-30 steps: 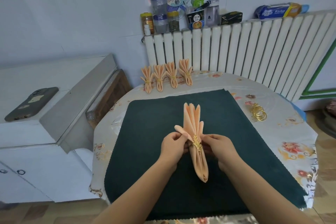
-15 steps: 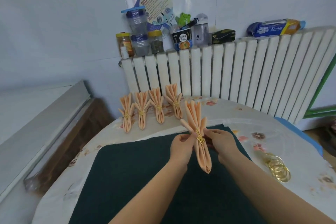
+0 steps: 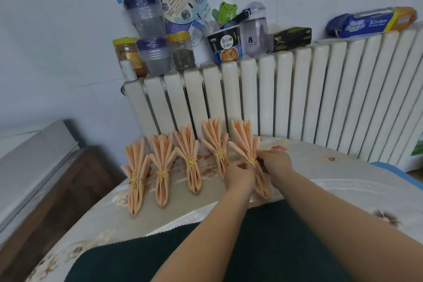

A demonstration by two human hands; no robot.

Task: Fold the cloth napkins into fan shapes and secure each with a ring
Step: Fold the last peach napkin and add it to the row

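Note:
A peach fan-folded napkin (image 3: 243, 138) with a gold ring (image 3: 251, 160) around its waist lies at the right end of a row at the table's far edge. My left hand (image 3: 240, 175) grips it from the left and my right hand (image 3: 274, 163) from the right, at the ring. Several other ringed peach napkins lie in the row to its left, the nearest one (image 3: 215, 144) beside it and the farthest one (image 3: 136, 176) at the left end.
A dark green cloth mat (image 3: 137, 256) covers the near part of the floral table cover (image 3: 332, 176). A white radiator (image 3: 297, 98) stands right behind the napkins, with jars (image 3: 180, 50), a noodle cup and boxes on top. A wooden cabinet (image 3: 45, 190) is at the left.
Both hands carried the ringed napkin from over the green mat away to the far edge, to the right end of the row. The view moved forward with them.

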